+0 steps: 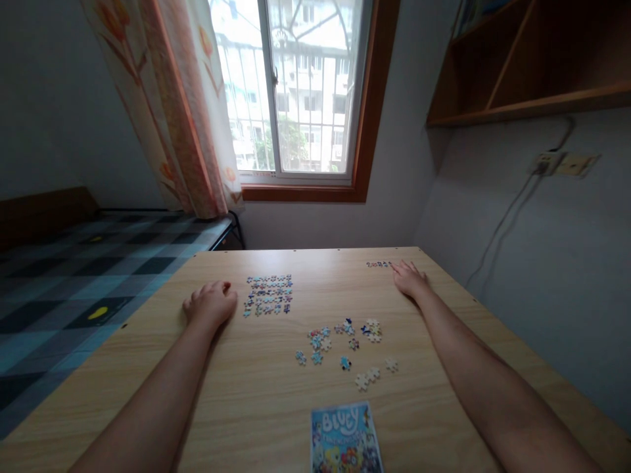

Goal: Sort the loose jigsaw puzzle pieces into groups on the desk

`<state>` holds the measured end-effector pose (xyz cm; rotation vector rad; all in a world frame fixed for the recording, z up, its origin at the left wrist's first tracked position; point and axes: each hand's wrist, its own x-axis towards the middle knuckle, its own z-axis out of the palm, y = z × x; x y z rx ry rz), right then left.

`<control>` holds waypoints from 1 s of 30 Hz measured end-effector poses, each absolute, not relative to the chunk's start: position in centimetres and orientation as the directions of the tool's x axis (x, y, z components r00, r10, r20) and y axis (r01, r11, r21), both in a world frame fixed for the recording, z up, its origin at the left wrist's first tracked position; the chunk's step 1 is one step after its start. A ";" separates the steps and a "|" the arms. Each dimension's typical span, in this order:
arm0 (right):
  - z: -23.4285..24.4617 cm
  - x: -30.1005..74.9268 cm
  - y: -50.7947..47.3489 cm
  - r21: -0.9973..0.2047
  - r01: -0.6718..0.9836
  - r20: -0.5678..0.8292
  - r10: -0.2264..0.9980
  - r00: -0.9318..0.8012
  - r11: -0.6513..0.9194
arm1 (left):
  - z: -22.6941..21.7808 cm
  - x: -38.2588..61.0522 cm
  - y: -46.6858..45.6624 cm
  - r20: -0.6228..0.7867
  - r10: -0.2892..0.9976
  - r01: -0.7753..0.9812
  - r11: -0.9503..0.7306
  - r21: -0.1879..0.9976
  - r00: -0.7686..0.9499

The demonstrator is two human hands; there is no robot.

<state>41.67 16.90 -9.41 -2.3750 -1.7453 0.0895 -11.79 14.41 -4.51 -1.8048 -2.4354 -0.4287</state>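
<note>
Bluey picture (345,439): cut by bottom edge | gridded puzzle pieces (269,293): designs too small

Puzzle pieces (353,344) on a surface (246,394) before a window (315,98), two hands either side.
Several rows form a block (267,293) at the far left, just right of the left hand (211,304); a short row (378,264) lies near the back edge, the right hand (410,278) at its right end. Loose pieces lie mid-surface, in front of both, with a box (345,439) nearest. A bed (108,263) stands beyond the left edge.
</note>
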 end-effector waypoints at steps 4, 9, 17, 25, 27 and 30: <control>-9.3 41.4 16.8 -0.176 0.946 0.050 0.957 0.285 -0.272 | -4.2 -11.6 14.1 0.216 0.927 0.947 0.273 0.169 -0.306; -9.1 41.1 16.8 -0.188 0.947 0.019 0.963 0.269 -0.261 | -3.9 -11.4 14.1 0.193 0.930 0.945 0.286 0.158 -0.314; -8.7 40.8 16.7 -0.179 0.951 -0.006 0.967 0.256 -0.253 | -3.9 -11.3 14.0 0.202 0.926 0.942 0.288 0.171 -0.320; -8.8 40.6 16.7 -0.177 0.955 -0.023 0.971 0.238 -0.238 | -3.8 -11.3 14.0 0.199 0.927 0.942 0.285 0.176 -0.317; -8.9 40.7 16.8 -0.177 0.955 -0.021 0.971 0.237 -0.237 | -3.9 -11.3 14.0 0.205 0.926 0.942 0.283 0.178 -0.317; -8.9 40.7 16.8 -0.172 0.957 -0.016 0.972 0.236 -0.235 | -4.1 -11.4 14.1 0.226 0.920 0.941 0.284 0.181 -0.321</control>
